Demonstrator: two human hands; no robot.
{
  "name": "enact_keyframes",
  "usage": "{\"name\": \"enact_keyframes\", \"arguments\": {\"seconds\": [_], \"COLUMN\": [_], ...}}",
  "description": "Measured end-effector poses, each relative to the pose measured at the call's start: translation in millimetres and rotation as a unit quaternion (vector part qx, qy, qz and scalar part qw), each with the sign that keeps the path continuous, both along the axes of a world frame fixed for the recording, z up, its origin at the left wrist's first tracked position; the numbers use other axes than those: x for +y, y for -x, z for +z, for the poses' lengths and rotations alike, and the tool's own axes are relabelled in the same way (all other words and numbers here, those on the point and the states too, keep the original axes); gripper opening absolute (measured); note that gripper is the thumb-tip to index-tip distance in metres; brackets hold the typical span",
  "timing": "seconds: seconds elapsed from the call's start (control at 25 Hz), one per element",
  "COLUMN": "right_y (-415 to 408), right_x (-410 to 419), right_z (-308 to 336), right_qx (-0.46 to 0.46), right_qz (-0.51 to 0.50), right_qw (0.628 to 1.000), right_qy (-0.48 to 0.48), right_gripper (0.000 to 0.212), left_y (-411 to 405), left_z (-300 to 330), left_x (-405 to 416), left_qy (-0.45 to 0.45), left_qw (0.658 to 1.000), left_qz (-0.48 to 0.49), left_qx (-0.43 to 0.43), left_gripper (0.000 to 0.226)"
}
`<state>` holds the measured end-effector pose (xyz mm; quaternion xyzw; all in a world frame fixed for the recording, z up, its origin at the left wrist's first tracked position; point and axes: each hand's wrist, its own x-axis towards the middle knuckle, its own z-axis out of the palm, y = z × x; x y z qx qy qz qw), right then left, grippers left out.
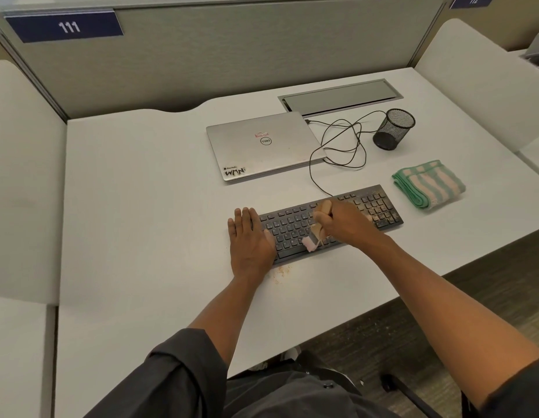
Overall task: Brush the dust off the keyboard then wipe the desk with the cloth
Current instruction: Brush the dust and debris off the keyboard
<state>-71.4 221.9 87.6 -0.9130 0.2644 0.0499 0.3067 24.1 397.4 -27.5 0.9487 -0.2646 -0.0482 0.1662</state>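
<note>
On the white desk (141,206), the left hand (248,238) presses flat with straight fingers on the nine o'clock end of the dusty black keyboard (380,206) while the right hand (343,224) grips a wooden-handled brush (315,235) over its middle keys, the folded green-and-cream striped cloth (428,184) lying at two o'clock.

One keyboard (331,220), one brush (318,229), one cloth (428,184), one laptop (263,144), one mesh cup (394,128), two hands (250,239).
</note>
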Motion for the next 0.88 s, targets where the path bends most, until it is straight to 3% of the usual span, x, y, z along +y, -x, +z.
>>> {"name": "enact_keyframes", "arguments": {"seconds": [0.16,0.32,0.56,0.76,0.88], "right_y": [5,6,7,5,8], "right_x": [-12,3,2,11,9], "right_z": [4,2,-1,-4,-7], "right_qx": [0.016,-0.045,-0.026,-0.068,-0.053], "right_qz": [-0.03,-0.037,-0.047,-0.051,-0.064], "right_qw": [0.994,0.998,0.994,0.995,0.995], "right_qy": [0.106,-0.032,0.093,-0.048,0.055], "right_gripper": [0.025,0.02,0.021,0.015,0.018], "left_y": [0,0,0,0,1], "left_z": [0,0,2,2,2], "left_x": [0,1,1,2,1], "left_qy": [0.003,-0.002,-0.006,-0.009,-0.003], "left_qw": [1.0,1.0,1.0,1.0,1.0], "left_qz": [0.001,-0.001,0.0,-0.002,-0.001], "left_qx": [0.002,0.005,0.01,0.01,0.007], "left_gripper": [0.066,0.067,0.066,0.066,0.067]}}
